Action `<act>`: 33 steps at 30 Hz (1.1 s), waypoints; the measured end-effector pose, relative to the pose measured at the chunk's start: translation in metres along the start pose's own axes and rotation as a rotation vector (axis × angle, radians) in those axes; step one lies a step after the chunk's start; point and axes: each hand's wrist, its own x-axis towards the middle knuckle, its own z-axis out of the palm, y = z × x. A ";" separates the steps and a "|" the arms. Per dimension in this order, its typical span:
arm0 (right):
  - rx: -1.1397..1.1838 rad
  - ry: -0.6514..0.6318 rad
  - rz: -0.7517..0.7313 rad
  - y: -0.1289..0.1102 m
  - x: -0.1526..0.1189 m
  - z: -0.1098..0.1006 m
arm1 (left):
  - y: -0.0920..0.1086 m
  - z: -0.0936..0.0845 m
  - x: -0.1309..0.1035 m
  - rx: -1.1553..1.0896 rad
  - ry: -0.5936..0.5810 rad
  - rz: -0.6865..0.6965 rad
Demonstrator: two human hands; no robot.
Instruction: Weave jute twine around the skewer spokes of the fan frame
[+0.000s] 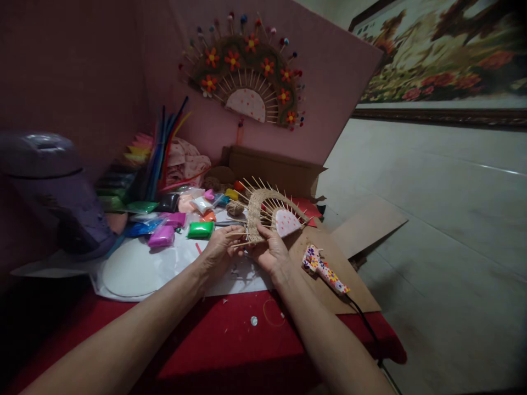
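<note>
A fan-shaped frame of sticks and woven twine (256,211) with a dotted pink half-circle (287,222) at its centre is held above the table. My right hand (269,249) grips its lower edge, thumb on the twine band. Beside it, my left hand (225,241) has its fingers pinched around the stick ends at the fan's lower left. A floral glue gun (325,271) lies on the cardboard to the right. Behind, a finished-looking fan with orange flowers (247,55) hangs on a pink board.
Bags of coloured clay (161,236), a green packet (201,230) and a white disc (132,269) lie at the left. A purple bottle (69,203) stands far left. The glue gun's black cord (364,321) runs over the red table's (206,345) right edge.
</note>
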 end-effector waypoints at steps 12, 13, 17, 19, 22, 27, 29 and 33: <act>-0.013 -0.047 -0.025 0.000 0.003 -0.004 | -0.002 0.004 -0.002 -0.056 0.105 -0.043; -0.010 -0.044 -0.020 0.000 0.003 -0.004 | -0.001 0.005 -0.003 -0.067 0.111 -0.057; 0.016 -0.043 -0.024 -0.001 0.001 -0.001 | -0.001 0.007 -0.006 -0.097 0.127 -0.101; 0.012 -0.026 -0.041 -0.002 -0.001 0.001 | -0.002 0.006 -0.005 -0.095 0.123 -0.097; -0.026 0.044 -0.047 -0.003 -0.005 0.004 | -0.004 0.004 -0.004 -0.084 0.100 -0.036; -0.093 0.064 -0.040 -0.003 -0.009 0.007 | -0.002 0.006 -0.005 -0.044 0.088 -0.006; -0.102 0.072 -0.039 -0.002 -0.009 0.007 | 0.001 0.007 -0.006 -0.024 0.079 -0.013; -0.064 0.054 -0.070 0.000 -0.006 0.006 | 0.010 0.009 -0.003 0.030 0.084 -0.026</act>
